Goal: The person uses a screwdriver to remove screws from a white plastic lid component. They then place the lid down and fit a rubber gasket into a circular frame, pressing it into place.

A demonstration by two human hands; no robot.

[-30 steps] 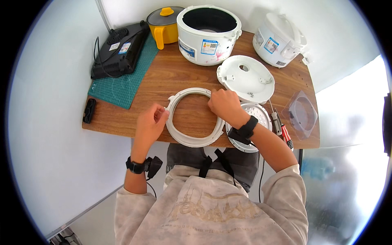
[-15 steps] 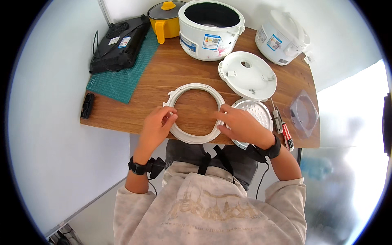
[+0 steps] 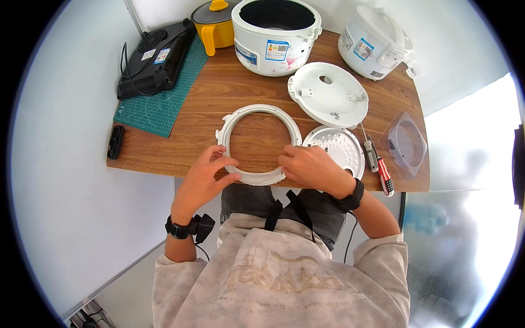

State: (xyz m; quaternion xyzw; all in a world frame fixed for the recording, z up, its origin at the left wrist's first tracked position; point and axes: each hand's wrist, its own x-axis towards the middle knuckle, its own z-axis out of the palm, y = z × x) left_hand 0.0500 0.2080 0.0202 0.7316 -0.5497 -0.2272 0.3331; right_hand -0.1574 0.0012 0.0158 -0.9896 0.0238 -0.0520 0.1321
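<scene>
A white plastic ring (image 3: 237, 115) with small tabs on its outer edge lies flat near the table's front. At its near left side my left hand (image 3: 199, 183) has fingers and thumb spread, the tips over or touching the rim. My right hand (image 3: 320, 170) is closed on the ring's near right side, its fingertips bunched at the inner edge; the exact grip is partly hidden. Beside that hand and partly under it lies a round perforated metal plate (image 3: 345, 150). Behind the plate sits a white rice cooker lid shell (image 3: 328, 101), inside up, with small screws in it.
On the wooden table (image 3: 202, 123) stand an open white rice cooker body (image 3: 262, 53), a closed rice cooker (image 3: 372, 49) and a yellow pot (image 3: 220, 34). A black appliance (image 3: 158, 60) rests on a green cutting mat (image 3: 147, 115). Screwdrivers (image 3: 385, 177) and a clear plastic piece (image 3: 406, 145) are at right.
My left hand's curled fingers have spread apart at the ring. My right hand's fingers have drawn together and moved toward the ring's near right. The whole view has shifted slightly.
</scene>
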